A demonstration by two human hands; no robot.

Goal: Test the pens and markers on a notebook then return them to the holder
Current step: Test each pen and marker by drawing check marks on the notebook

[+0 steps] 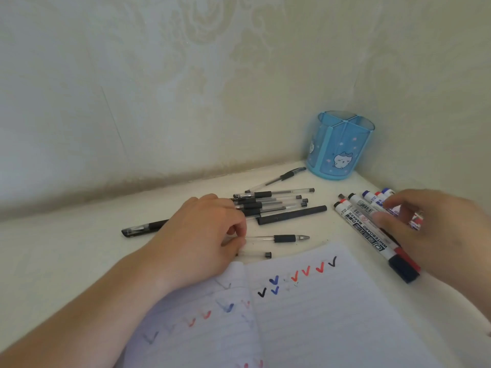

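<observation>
The left hand (pixel 212 235) rests on the tabletop (pixel 66 261) just beyond the notebook's (pixel 332 314) far edge, thumb and fingertips pinching the clear barrel of an uncapped gel pen (pixel 284 238); its cap (pixel 256 254) lies just beside it, nearer the notebook. The right hand (pixel 435 232) hovers over the group of whiteboard markers (pixel 364 221) near the tabletop's right edge, fingers loosely spread and gripping nothing (contact with a marker cannot be confirmed).

The holder (pixel 338 147) stands in the far right corner, apparently empty. The remaining gel pens (pixel 271 201) lie piled near the middle of the tabletop.

Judged step: collecting tested items, since tick marks already fill the page. Recommended procedure:
- Recap the uncapped pen before moving it, tip pointing away from the palm.
- Gather the markers parallel, caps aligned, into one bundle.
- Lower each bundle vertically into a single compartment, steadying the holder if it shifts.
</observation>
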